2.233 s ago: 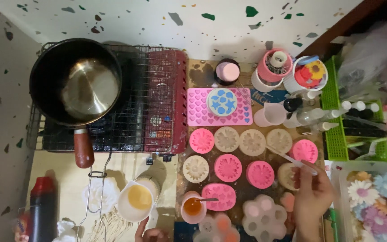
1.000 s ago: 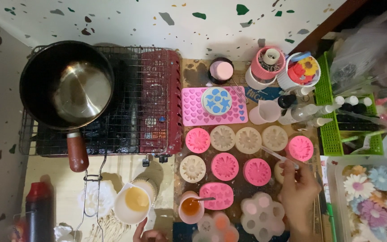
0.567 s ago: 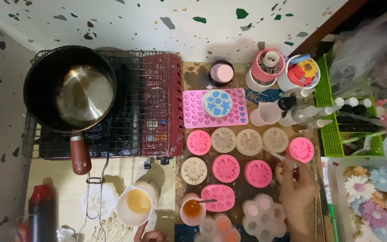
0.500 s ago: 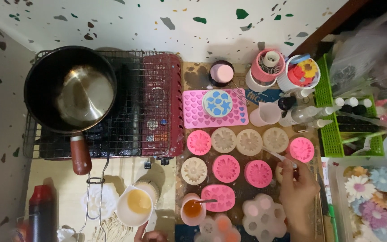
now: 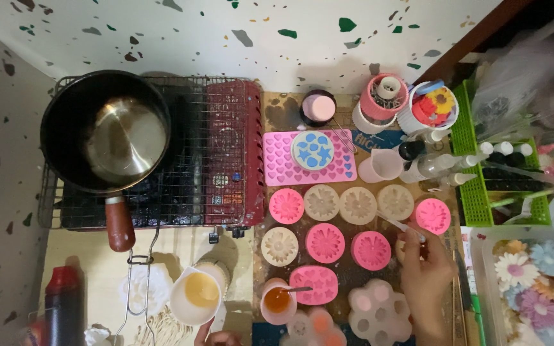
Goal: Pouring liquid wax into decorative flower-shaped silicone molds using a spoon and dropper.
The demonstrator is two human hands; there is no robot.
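My right hand (image 5: 426,277) is at the lower right, pinching a thin clear pipette (image 5: 400,224) whose tip points up-left between the round flower moulds. Pink and cream silicone flower moulds (image 5: 326,242) lie in two rows on the brown board. My left hand (image 5: 216,337) shows only as fingertips at the bottom edge, under a white cup of yellow liquid (image 5: 199,293). A small pink cup of orange liquid (image 5: 279,299) with a stirrer stands beside a pink heart mould (image 5: 314,285).
A black saucepan (image 5: 105,133) with a red handle rests on a wire rack over a red portable stove (image 5: 226,154). A pink heart tray (image 5: 309,157), jars, a green basket of bottles (image 5: 495,179), a box of finished flowers (image 5: 540,282) and a dark bottle (image 5: 63,307) surround the board.
My right hand with the pipette has shifted slightly left and up along the moulds. The view has drifted a little; the cups and pan stay put.
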